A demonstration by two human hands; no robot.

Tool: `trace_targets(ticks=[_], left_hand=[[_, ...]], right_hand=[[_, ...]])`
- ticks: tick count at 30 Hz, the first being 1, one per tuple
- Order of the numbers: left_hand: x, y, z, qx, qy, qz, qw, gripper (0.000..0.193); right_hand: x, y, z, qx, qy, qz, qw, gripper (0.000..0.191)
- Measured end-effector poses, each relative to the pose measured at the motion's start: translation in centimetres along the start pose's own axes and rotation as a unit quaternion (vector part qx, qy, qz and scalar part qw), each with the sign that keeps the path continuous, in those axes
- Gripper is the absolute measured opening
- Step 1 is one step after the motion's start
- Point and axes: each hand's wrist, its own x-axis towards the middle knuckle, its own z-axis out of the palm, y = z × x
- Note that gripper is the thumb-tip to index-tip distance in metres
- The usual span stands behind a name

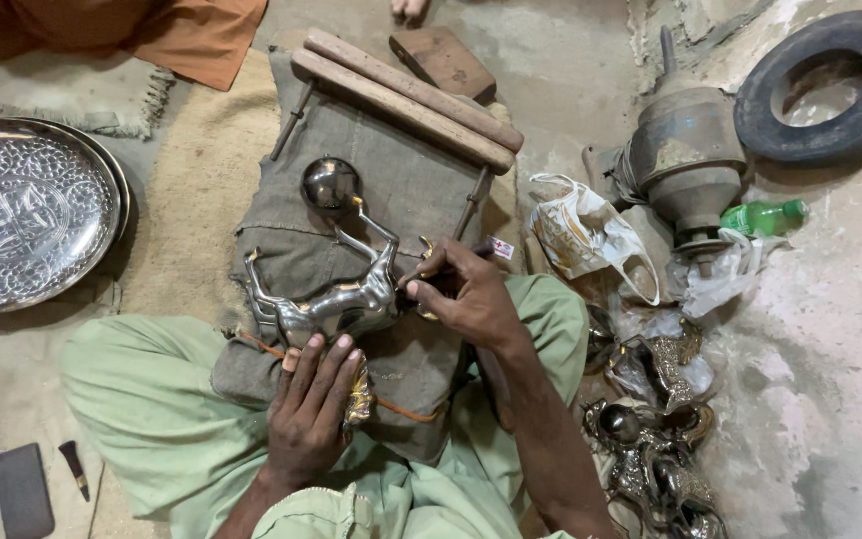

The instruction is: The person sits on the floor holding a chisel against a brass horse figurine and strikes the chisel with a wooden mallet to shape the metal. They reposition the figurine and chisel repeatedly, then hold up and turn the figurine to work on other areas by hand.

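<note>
A shiny silver metal animal figurine (336, 294) with a ball on its raised end lies on a grey cloth-covered wooden stand (391, 180) across my lap. My left hand (309, 409) presses down on the figurine's near edge, fingers spread over it, with a crumpled shiny piece under the palm. My right hand (466, 294) holds a thin dark engraving tool (413, 276) like a pen, its tip touching the figurine's right side.
A large embossed silver tray (27, 215) lies at left. A brass vessel (685, 165), black tyre (830, 90), green bottle (765, 217) and plastic bags (586, 235) are at right. More silver pieces (650, 459) pile at lower right. A dark phone (22, 491) lies lower left.
</note>
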Motion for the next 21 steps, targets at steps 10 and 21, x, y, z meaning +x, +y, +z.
trace_targets(ticks=[10,21], left_hand=[[0.4,0.3,-0.1,0.002,0.016,0.001,1.0,0.042],[3.3,2.2,-2.6,-0.037,0.056,-0.033,0.997,0.047]], right_hand=[[-0.9,0.3,0.1,0.04,-0.013,0.002,0.999,0.018],[-3.0,-3.5,-0.1,-0.125,0.087,-0.226,0.962,0.02]])
